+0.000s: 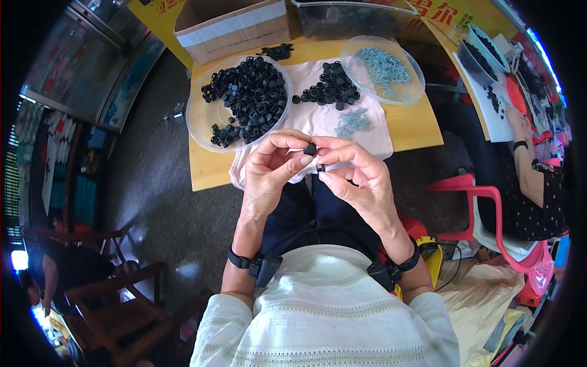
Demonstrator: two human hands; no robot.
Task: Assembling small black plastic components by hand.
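Observation:
My left hand (266, 171) pinches a small black plastic cap (310, 149) between thumb and fingertips. Close beside it, my right hand (364, 174) grips a smaller black plastic piece (321, 167) between thumb and finger; its exact kind is too small to tell. Both hands meet over the near edge of a pale pink cloth (376, 137). On that cloth lie a pile of black caps (330, 84) and a little heap of thin silvery metal pins (353, 122). A round clear tray (197, 125) on the left holds many black caps (244, 98).
Another round clear tray (417, 85) holds metal pins (382, 68). Behind stand a cardboard box (235, 30) and a clear plastic bin (348, 21) on the wooden table (211, 174). At right, a co-worker's hand (520, 125) is at another table near a red chair (471, 189).

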